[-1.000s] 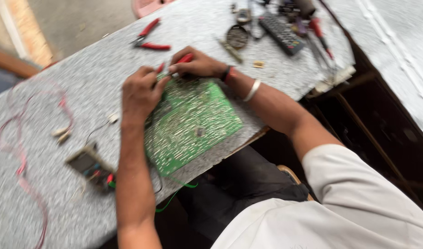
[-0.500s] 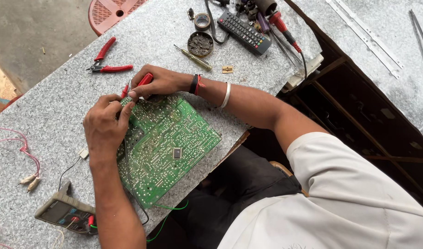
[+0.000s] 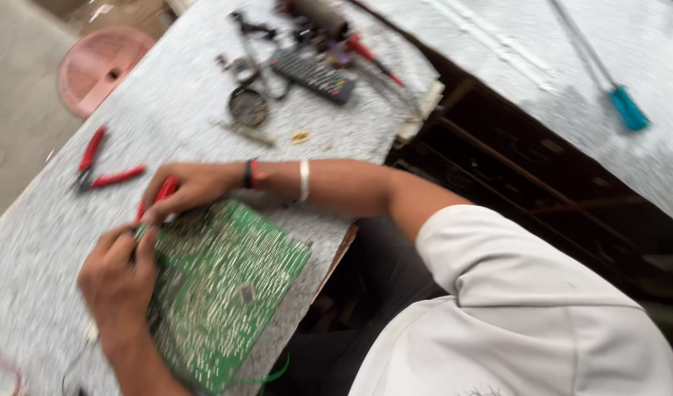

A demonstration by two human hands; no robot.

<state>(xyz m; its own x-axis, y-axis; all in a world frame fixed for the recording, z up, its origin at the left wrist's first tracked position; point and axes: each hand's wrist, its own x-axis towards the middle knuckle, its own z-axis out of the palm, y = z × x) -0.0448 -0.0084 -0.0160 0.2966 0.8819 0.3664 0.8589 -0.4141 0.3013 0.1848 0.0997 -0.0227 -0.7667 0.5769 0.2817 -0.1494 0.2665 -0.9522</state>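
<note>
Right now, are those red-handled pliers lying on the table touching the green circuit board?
Apart. The head view shows the red-handled pliers lying on the stone table up and left of the green circuit board, with bare tabletop and the right hand between them.

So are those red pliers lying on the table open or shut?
Open. The pliers lie on the table with their two red handles spread apart in a V; no hand touches them.

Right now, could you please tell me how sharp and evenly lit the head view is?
Head view: motion blur smears everything, most at the turquoise-handled screwdriver and black remote control; the green circuit board and both hands are soft; light is flat daylight, without glare or hard shadows.
</note>
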